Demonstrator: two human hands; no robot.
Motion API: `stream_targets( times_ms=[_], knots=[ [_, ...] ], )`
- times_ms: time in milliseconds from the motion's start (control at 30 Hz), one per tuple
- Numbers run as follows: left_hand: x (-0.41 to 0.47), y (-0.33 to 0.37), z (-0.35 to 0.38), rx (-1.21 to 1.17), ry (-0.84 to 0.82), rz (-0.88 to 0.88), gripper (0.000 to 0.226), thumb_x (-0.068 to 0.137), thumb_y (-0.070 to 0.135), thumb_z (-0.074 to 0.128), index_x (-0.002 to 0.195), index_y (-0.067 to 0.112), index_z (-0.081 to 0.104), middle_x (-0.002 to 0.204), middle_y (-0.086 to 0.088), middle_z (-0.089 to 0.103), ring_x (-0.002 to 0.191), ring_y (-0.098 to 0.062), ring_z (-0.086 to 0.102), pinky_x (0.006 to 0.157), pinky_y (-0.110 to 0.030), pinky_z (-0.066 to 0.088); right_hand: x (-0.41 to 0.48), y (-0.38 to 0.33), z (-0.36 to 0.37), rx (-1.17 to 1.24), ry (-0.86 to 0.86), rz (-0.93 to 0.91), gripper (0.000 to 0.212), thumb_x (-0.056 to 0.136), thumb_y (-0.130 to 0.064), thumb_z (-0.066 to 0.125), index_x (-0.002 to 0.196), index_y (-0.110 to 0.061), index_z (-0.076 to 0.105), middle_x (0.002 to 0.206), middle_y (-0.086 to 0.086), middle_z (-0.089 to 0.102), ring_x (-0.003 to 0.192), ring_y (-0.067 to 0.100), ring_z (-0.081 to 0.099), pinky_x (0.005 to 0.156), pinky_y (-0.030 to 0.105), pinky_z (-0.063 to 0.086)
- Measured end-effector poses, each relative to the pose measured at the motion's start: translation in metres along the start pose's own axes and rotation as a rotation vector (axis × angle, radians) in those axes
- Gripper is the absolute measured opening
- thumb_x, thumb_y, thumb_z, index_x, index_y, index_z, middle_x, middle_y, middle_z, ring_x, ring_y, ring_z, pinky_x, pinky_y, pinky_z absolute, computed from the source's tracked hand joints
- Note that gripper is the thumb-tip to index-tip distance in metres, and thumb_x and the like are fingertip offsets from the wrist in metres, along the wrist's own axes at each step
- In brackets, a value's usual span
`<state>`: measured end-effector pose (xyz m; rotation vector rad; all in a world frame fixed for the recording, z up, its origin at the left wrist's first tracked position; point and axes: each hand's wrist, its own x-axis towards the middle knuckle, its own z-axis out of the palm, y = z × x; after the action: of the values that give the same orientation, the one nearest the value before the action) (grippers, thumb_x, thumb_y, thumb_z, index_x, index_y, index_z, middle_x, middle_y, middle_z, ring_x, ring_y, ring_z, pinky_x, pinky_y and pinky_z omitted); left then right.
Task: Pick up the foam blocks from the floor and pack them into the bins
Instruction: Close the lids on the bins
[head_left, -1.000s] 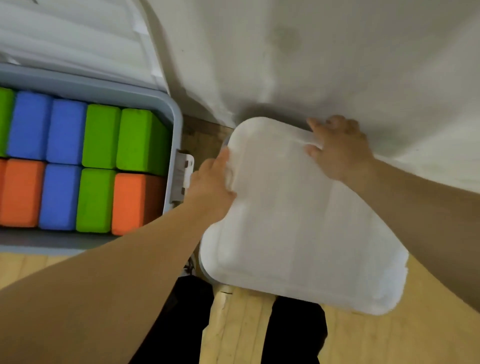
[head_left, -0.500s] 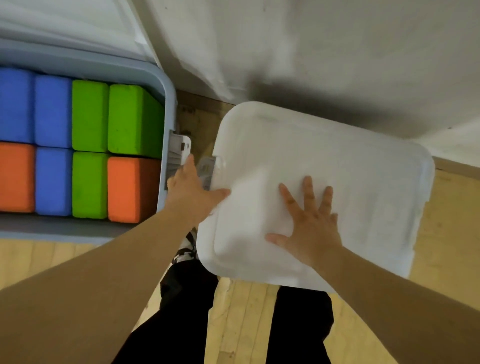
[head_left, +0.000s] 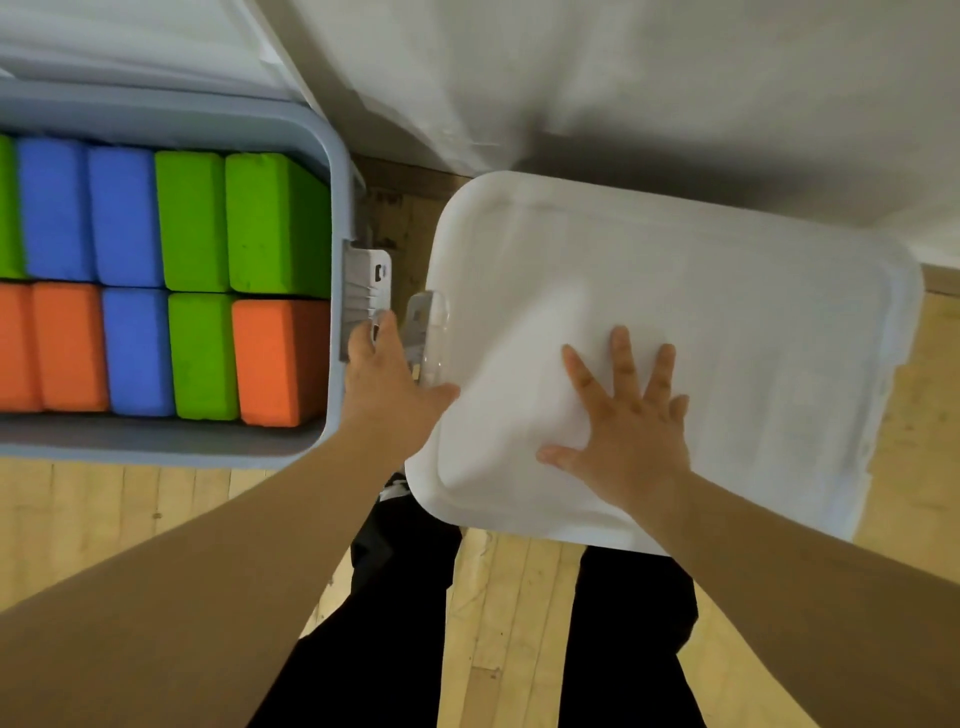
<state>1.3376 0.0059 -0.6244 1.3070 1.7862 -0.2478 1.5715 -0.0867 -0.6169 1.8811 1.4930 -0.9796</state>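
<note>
Head view: we seat the lid (head_left: 727, 312), right hand (head_left: 634, 431) flat with fingers spread. Left hand (head_left: 384, 384) meets the latch (head_left: 423, 327), its finger curl unclear. Clipping likely comes next.

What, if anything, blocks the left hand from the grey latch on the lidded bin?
Likely nothing, so yes. The left hand sits in the gap beside the open bin, right next to that latch, with nothing between them. The right hand lies flat on the lid, away from that edge.

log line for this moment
right hand: flat on white plastic lid | left hand: at lid's left edge, thumb on top | grey plastic bin: open, packed with coloured foam blocks
</note>
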Motion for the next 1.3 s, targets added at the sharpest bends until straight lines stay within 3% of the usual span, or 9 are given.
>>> stream_targets(
  times_ms=[200,300,400,567,700,833,933,1133,1300],
  knots=[
    [-0.013,0.004,0.009,-0.221,-0.025,-0.19,0.112,0.08,0.037,0.084,0.162,0.028,0.009,0.154,-0.004,0.04,0.131,-0.031,0.05,0.095,-0.043,0.046,-0.001,0.003,0.001,0.003,-0.007,-0.009,0.115,0.078,-0.088,0.05,0.144,-0.054,-0.038,0.154,0.0,-0.051,0.143,0.05,-0.038,0.119,0.071,0.011],
    [-0.009,-0.001,0.008,-0.373,-0.072,-0.29,0.121,0.076,0.04,0.088,0.163,0.032,0.004,0.145,0.004,0.051,0.124,-0.027,0.056,0.102,-0.043,0.048,0.0,0.003,0.001,0.009,-0.002,-0.014,0.115,0.078,-0.087,0.051,0.145,-0.053,-0.037,0.154,0.001,-0.051,0.142,0.051,-0.038,0.119,0.071,0.01],
    [-0.016,-0.005,0.007,-0.248,0.004,-0.165,0.116,0.07,0.033,0.09,0.16,0.034,0.018,0.137,0.007,0.056,0.117,-0.02,0.06,0.102,-0.048,0.052,0.0,0.004,0.002,0.019,0.0,-0.018,0.115,0.079,-0.086,0.052,0.144,-0.054,-0.038,0.153,0.0,-0.052,0.142,0.05,-0.039,0.119,0.072,0.01],
    [-0.035,-0.01,0.016,0.262,0.018,0.165,0.093,0.094,0.026,0.069,0.163,0.034,0.008,0.146,0.0,0.03,0.131,-0.027,0.042,0.114,-0.046,0.041,0.002,0.006,0.005,0.02,0.017,-0.03,0.115,0.079,-0.086,0.051,0.144,-0.053,-0.038,0.153,0.001,-0.053,0.142,0.051,-0.038,0.118,0.073,0.011],
    [-0.037,-0.006,0.011,0.456,-0.014,0.231,0.093,0.098,0.034,0.063,0.163,0.026,-0.003,0.16,-0.003,0.018,0.142,-0.03,0.032,0.12,-0.045,0.032,-0.001,0.006,0.002,0.046,0.013,-0.056,0.115,0.081,-0.085,0.051,0.144,-0.052,-0.039,0.151,0.001,-0.054,0.142,0.052,-0.038,0.117,0.074,0.01],
    [-0.051,0.019,0.007,0.664,0.001,0.266,0.109,0.091,0.051,0.067,0.158,0.033,-0.018,0.166,-0.008,-0.007,0.154,-0.038,0.005,0.124,-0.052,0.014,-0.014,0.029,-0.01,0.221,0.123,-0.111,0.097,0.091,-0.07,0.053,0.159,-0.045,-0.011,0.166,0.001,-0.029,0.154,0.039,-0.021,0.123,0.062,0.015],
    [-0.059,0.059,0.022,0.761,-0.052,0.385,0.116,0.088,0.065,0.063,0.151,0.041,-0.031,0.165,-0.006,-0.024,0.155,-0.039,-0.011,0.123,-0.055,0.002,-0.022,0.083,-0.016,0.443,0.331,0.042,0.089,0.093,-0.057,0.061,0.162,-0.038,0.008,0.17,0.005,-0.008,0.157,0.032,-0.001,0.125,0.053,0.02],
    [-0.064,0.169,0.116,0.878,-0.176,0.636,0.13,0.077,0.077,0.067,0.144,0.048,-0.041,0.157,-0.004,-0.046,0.148,-0.049,-0.029,0.12,-0.07,-0.003,-0.015,0.223,0.0,0.774,0.355,0.58,0.122,0.074,-0.067,0.077,0.162,-0.03,0.0,0.169,0.008,0.005,0.156,0.032,0.007,0.126,0.049,0.014],
    [-0.061,0.202,0.185,0.954,-0.235,0.539,0.136,0.067,0.081,0.072,0.139,0.056,-0.042,0.147,-0.002,-0.058,0.134,-0.059,-0.043,0.113,-0.077,-0.006,0.003,0.266,0.024,1.359,0.195,0.537,0.147,0.057,-0.058,0.095,0.163,-0.027,-0.002,0.152,-0.013,0.038,0.135,0.016,0.047,0.104,0.029,0.041]
  ],
)
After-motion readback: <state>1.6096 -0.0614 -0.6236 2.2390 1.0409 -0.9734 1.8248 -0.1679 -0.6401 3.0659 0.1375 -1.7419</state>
